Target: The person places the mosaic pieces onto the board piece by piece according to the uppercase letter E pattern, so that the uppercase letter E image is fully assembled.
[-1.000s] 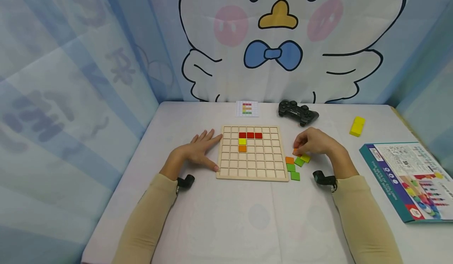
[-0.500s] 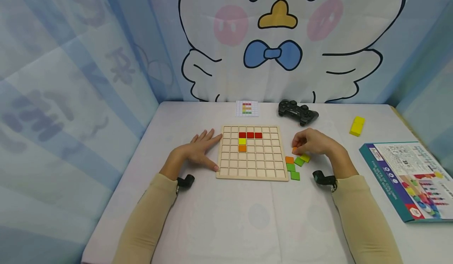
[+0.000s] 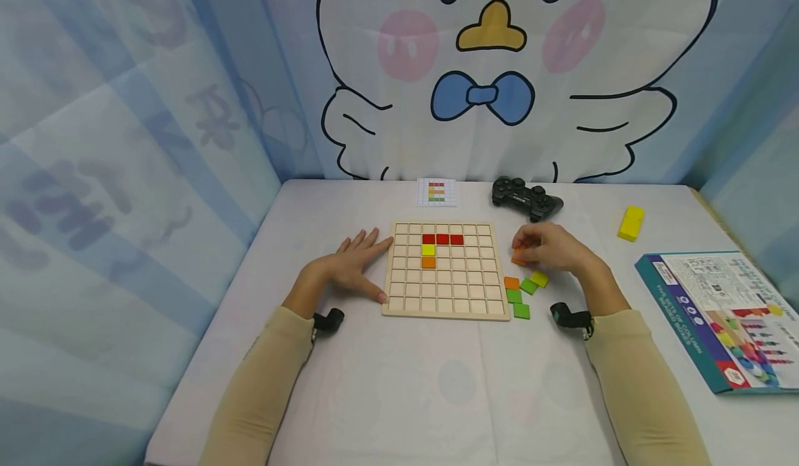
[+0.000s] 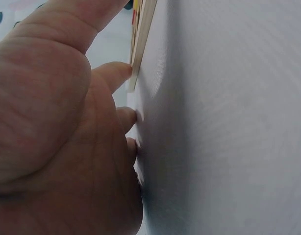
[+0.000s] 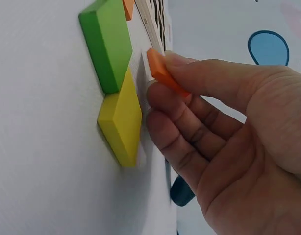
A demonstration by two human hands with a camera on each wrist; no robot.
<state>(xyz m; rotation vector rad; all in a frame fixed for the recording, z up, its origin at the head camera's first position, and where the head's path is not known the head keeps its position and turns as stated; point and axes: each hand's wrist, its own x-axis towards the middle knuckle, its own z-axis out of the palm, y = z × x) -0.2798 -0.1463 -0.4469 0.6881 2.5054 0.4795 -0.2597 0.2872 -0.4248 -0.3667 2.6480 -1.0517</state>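
A wooden grid board [image 3: 465,292] lies on the table, with three red tiles [image 3: 442,239] in one row and a yellow tile [image 3: 428,250] and an orange tile [image 3: 428,263] below the leftmost. My left hand [image 3: 351,268] is spread out, its thumb and index fingertips at the board's left edge. Right of the board, my right hand [image 3: 549,247] pinches another orange tile [image 5: 162,73] between thumb and fingers. Beside that hand lie a yellow tile [image 5: 120,122] and a green tile [image 5: 107,46], with further green tiles [image 3: 521,311] and one orange tile [image 3: 511,283] along the board's edge.
Behind the board lies a small pattern card [image 3: 437,192]; a black game controller [image 3: 526,199] is to its right. Farther right are a yellow block [image 3: 631,223] and a flat, printed box [image 3: 724,320]. A cartoon-printed curtain [image 3: 480,147] rises behind the table.
My right hand has shifted slightly left and away from me with the orange tile, off the loose yellow tile. My left hand has stayed where it was.
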